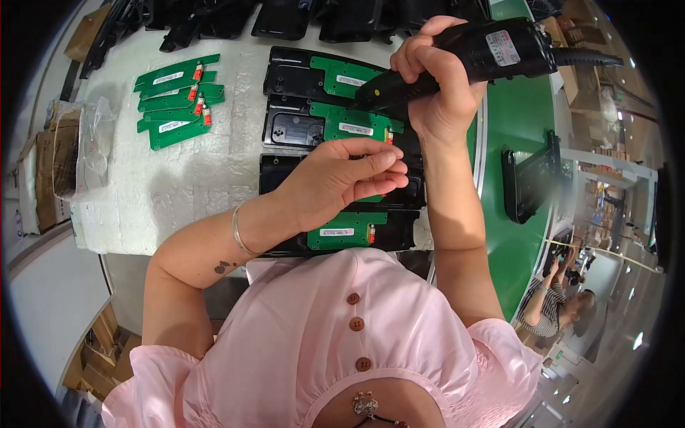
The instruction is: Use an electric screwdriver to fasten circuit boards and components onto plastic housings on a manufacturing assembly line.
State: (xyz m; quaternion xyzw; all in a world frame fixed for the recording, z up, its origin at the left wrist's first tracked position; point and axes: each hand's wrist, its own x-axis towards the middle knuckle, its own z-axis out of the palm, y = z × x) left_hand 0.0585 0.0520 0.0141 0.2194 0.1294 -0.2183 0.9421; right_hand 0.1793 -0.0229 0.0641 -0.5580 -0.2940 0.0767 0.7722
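Note:
My right hand (pixel 446 82) grips a black corded hand tool (pixel 457 53) with a silver label; its narrow end points left over the upper housings, and the exact kind of tool does not show. My left hand (pixel 342 171) is closed, thumb against fingertips, above the third black plastic housing (pixel 275 173); whatever it pinches is too small or hidden to make out. Several such housings lie in a column, each with a green circuit board (pixel 357 115) in it. The nearest board (pixel 347 232) lies just below my left hand.
Several loose green circuit boards (pixel 175 132) overlap on the white foam surface (pixel 235 171) at left. More black plastic parts (pixel 285 18) line the far edge. On the green belt (pixel 524 264) at right lies another black part (pixel 528 178). Another person (pixel 549 307) works farther right.

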